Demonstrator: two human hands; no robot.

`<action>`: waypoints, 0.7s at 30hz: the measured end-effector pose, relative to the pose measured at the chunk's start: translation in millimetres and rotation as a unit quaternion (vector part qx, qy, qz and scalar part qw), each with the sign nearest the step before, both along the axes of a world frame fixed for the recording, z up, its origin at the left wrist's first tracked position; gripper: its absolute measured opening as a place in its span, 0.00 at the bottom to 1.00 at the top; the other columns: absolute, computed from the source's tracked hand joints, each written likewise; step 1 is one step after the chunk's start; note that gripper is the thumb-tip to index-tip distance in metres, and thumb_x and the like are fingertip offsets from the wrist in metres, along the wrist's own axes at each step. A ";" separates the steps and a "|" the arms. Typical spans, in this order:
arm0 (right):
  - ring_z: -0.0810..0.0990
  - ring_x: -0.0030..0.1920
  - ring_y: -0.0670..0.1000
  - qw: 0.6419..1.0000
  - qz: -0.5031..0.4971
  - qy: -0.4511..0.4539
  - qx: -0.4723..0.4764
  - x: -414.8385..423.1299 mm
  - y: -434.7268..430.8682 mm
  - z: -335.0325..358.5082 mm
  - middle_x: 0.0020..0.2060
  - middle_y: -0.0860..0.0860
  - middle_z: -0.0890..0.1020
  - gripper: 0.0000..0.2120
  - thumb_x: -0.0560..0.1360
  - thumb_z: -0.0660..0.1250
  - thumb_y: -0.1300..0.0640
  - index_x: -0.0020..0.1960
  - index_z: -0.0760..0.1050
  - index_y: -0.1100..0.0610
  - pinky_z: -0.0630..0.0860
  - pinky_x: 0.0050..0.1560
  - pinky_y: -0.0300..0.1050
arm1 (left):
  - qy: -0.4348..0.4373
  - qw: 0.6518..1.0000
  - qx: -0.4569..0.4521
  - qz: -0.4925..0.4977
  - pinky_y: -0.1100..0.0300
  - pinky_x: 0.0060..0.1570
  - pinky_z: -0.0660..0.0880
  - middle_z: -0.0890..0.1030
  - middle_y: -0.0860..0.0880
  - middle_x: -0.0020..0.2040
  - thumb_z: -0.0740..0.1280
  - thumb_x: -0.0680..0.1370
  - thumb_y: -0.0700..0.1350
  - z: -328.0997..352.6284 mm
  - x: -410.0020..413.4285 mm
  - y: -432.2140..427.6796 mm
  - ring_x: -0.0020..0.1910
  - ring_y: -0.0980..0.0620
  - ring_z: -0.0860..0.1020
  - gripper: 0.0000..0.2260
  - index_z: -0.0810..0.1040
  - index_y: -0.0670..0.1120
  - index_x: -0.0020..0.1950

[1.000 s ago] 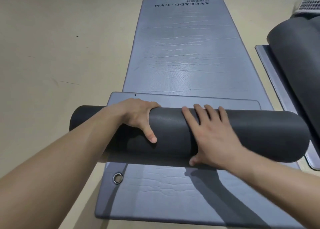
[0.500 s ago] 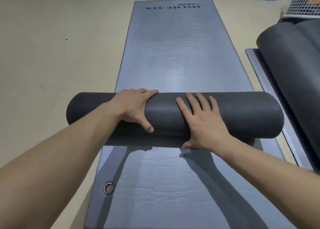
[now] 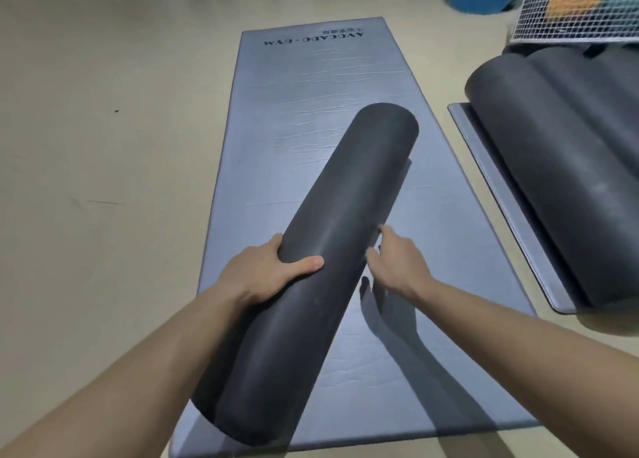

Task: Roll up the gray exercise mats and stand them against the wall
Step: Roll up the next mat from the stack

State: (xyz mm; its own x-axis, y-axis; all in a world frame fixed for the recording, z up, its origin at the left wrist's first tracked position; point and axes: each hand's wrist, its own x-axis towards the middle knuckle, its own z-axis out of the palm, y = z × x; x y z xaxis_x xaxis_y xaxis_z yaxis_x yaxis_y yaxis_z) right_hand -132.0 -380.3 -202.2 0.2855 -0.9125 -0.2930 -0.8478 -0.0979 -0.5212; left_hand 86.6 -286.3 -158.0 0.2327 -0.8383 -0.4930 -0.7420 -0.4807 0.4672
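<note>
Head view, rolled mat (image 3: 332,250): dark gray tube, slanting across the flat gray mat (image 3: 311,94), near end low left, far end up right.
Left hand (image 3: 262,274): clamped on the roll's left side, thumb laid over the top, forearm stretched forward.
Right hand (image 3: 397,267): right up at the roll's right flank, fingers blurred, so gripping or just touching, can't tell.
Other rolls (image 3: 553,146): side by side at the right, sitting on another flat mat (image 3: 511,215).

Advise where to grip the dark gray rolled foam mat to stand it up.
Grip the dark gray rolled foam mat around its middle, coming from both long sides: the left hand holds there, and a loose outer edge shows on the right, likely needing pinning.
</note>
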 end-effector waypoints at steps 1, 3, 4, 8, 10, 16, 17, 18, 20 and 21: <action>0.82 0.49 0.59 0.993 -0.016 -0.080 0.082 -4.3 15.8 -5.9 0.55 0.55 0.82 0.22 0.83 0.59 0.48 0.75 0.66 0.52 0.78 0.54 0.52 | -0.001 1.000 -0.012 0.010 0.51 0.61 0.77 0.83 0.59 0.61 0.63 0.61 0.83 0.6 -2.9 1.6 0.56 0.52 0.81 0.43 0.72 0.63 0.71; 0.83 0.49 0.56 0.952 -0.041 -0.203 0.226 -10.4 45.0 -7.5 0.59 0.49 0.81 0.25 0.79 0.58 0.35 0.72 0.68 0.44 0.81 0.53 0.55 | -0.003 1.000 -0.020 0.019 0.51 0.61 0.77 0.83 0.58 0.60 0.66 0.61 0.81 4.3 -12.8 -1.2 0.56 0.52 0.81 0.42 0.74 0.62 0.69; 0.83 0.51 0.55 0.932 -0.060 -0.237 0.266 -12.8 52.8 -6.4 0.60 0.47 0.80 0.30 0.74 0.60 0.29 0.72 0.66 0.41 0.82 0.51 0.56 | -0.001 0.999 -0.021 0.024 0.51 0.61 0.77 0.83 0.58 0.60 0.67 0.62 0.80 6.4 -20.4 -2.4 0.57 0.51 0.81 0.41 0.74 0.61 0.69; 0.81 0.62 0.49 0.913 -0.124 -0.304 0.242 -35.8 48.9 2.7 0.67 0.41 0.77 0.47 0.65 0.66 0.23 0.78 0.59 0.41 0.80 0.62 0.56 | 0.071 0.996 -0.040 0.045 0.51 0.62 0.77 0.83 0.58 0.61 0.68 0.60 0.79 7.2 -66.1 -10.1 0.58 0.52 0.81 0.42 0.75 0.60 0.69; 0.80 0.63 0.48 0.927 -0.139 -0.293 0.189 -59.6 35.3 11.1 0.68 0.41 0.78 0.46 0.65 0.64 0.23 0.78 0.59 0.40 0.77 0.66 0.56 | 0.125 0.988 -0.065 0.057 0.50 0.61 0.79 0.82 0.57 0.62 0.69 0.63 0.75 -0.1 -96.6 -22.6 0.58 0.51 0.81 0.40 0.73 0.59 0.72; 0.79 0.63 0.58 0.984 -0.138 -0.094 0.058 -135.9 -26.7 48.2 0.69 0.50 0.77 0.34 0.75 0.57 0.32 0.78 0.60 0.41 0.75 0.64 0.58 | 0.216 0.966 -0.110 0.089 0.45 0.63 0.78 0.74 0.51 0.74 0.69 0.64 0.72 -27.9 -198.1 -90.3 0.68 0.45 0.77 0.50 0.60 0.53 0.81; 0.78 0.64 0.61 0.989 -0.135 -0.045 0.045 -143.7 -37.3 52.2 0.70 0.53 0.76 0.33 0.76 0.55 0.34 0.79 0.58 0.43 0.75 0.63 0.58 | 0.230 0.961 -0.115 0.100 0.45 0.65 0.77 0.71 0.50 0.77 0.70 0.68 0.69 -30.6 -212.0 -102.5 0.71 0.44 0.75 0.49 0.56 0.52 0.83; 0.77 0.63 0.63 0.991 -0.132 -0.004 0.031 -150.5 -47.8 53.6 0.69 0.56 0.74 0.31 0.78 0.55 0.37 0.78 0.58 0.45 0.74 0.60 0.57 | 0.241 0.957 -0.119 0.110 0.44 0.66 0.76 0.67 0.50 0.80 0.71 0.72 0.65 -33.3 -225.0 -114.0 0.73 0.44 0.72 0.47 0.52 0.51 0.84; 0.75 0.65 0.65 0.990 -0.125 0.059 0.010 -161.9 -62.3 59.3 0.72 0.59 0.70 0.28 0.82 0.55 0.43 0.80 0.56 0.47 0.71 0.56 0.54 | 0.248 0.954 -0.120 0.120 0.44 0.66 0.76 0.62 0.50 0.82 0.71 0.77 0.61 -40.3 -248.7 -135.0 0.75 0.43 0.70 0.45 0.47 0.51 0.85; 0.73 0.67 0.66 0.989 -0.124 0.081 0.002 -168.2 -66.9 62.0 0.75 0.60 0.67 0.29 0.83 0.55 0.45 0.82 0.53 0.47 0.70 0.57 0.55 | 0.248 0.954 -0.120 0.119 0.44 0.66 0.76 0.61 0.49 0.82 0.70 0.78 0.61 -42.6 -260.5 -144.9 0.75 0.42 0.69 0.45 0.46 0.52 0.85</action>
State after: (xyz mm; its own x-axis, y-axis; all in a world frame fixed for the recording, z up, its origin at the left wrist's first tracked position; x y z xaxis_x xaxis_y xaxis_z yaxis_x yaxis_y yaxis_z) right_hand -300.3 -447.2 -140.2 0.0020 -0.9476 -0.3195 -0.9178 0.1251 -0.3769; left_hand -173.9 -431.2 -200.6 0.2192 -0.8931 -0.3928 -0.2839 -0.4436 0.8501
